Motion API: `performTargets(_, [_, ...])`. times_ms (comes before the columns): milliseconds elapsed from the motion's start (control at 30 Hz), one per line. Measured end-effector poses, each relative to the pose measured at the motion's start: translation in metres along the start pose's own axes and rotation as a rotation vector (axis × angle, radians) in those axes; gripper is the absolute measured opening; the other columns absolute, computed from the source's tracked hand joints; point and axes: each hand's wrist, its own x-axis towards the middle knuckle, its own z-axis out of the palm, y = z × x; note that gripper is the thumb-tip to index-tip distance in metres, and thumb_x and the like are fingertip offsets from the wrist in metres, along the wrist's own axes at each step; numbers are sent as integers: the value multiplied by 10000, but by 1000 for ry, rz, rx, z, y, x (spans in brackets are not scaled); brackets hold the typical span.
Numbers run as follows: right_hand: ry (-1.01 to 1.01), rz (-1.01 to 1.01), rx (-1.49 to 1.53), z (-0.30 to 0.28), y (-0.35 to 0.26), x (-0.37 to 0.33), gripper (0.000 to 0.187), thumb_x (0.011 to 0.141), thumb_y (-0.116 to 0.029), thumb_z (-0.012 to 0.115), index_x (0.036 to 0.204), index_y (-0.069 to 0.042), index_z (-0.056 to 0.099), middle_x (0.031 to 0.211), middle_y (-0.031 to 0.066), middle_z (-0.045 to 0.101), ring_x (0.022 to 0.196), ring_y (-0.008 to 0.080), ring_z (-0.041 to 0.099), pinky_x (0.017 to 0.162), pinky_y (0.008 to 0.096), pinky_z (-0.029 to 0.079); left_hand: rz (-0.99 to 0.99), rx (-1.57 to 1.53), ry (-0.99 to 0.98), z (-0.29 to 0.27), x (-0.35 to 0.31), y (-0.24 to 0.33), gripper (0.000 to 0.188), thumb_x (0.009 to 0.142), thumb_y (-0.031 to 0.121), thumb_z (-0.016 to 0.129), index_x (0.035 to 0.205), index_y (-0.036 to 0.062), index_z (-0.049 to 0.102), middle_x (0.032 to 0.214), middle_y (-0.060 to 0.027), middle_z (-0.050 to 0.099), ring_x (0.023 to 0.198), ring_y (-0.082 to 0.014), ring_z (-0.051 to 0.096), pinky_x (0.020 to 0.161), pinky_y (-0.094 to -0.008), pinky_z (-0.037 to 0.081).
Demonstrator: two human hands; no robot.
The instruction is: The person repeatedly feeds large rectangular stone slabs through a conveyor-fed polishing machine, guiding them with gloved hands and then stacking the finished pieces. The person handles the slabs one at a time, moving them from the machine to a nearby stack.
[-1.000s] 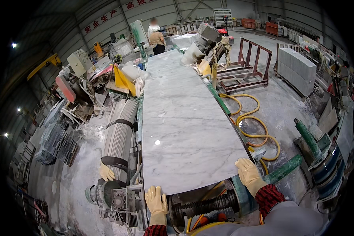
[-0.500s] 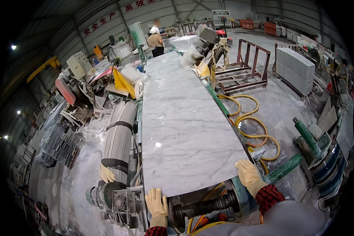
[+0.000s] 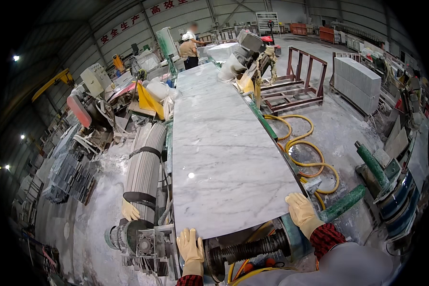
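Note:
A long white stone slab (image 3: 229,176) with grey veins stretches away from me on a green-framed roller machine. My left hand (image 3: 190,250), in a cream rubber glove, lies at the slab's near left corner with its fingers stretched out on the edge. At the near right corner my right hand (image 3: 302,214), gloved alike, rests with its fingers extended over the slab's edge. Neither hand wraps round anything. Below the slab's near end, between my hands, a dark ridged roller (image 3: 250,248) shows.
A spare cream glove (image 3: 129,210) lies by the electric motor (image 3: 140,240) at left, near a strapped bundle of strips (image 3: 145,167). Yellow hoses (image 3: 319,159) loop on the floor at right, before a rusty metal rack (image 3: 295,78). A person (image 3: 188,47) stands at the far end.
My hands and the slab stay nearly where they were. At the far end, the person has shifted slightly, and a second figure behind now shows beside them.

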Motion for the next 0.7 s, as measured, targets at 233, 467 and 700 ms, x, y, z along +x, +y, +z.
performTargets(233, [-19, -3, 13, -1, 1, -3, 261, 837, -16, 662, 1095, -40, 635, 1093, 152, 636, 1048, 381, 613, 951, 485, 501, -4, -53, -30, -9, 1, 3, 473, 944, 236, 694, 1368, 76, 562, 1401, -197, 547, 1338, -406, 485, 1154, -541, 344])
performTargets(467, [-26, 10, 1, 0, 0, -7, 265, 839, -23, 663, 1102, -42, 638, 1095, 155, 636, 1056, 380, 612, 969, 485, 499, 4, -1, 12, -5, -3, 3, 445, 948, 230, 691, 1345, 74, 566, 1387, -194, 545, 1339, -409, 483, 1151, -542, 346])
performTargets(700, [-34, 6, -16, -3, -2, -9, 262, 848, -35, 651, 1111, -40, 640, 1115, 150, 634, 1076, 374, 607, 985, 481, 497, -3, -18, 4, -3, -8, 2, 456, 964, 239, 677, 1374, 78, 558, 1422, -201, 542, 1364, -426, 469, 1170, -555, 336])
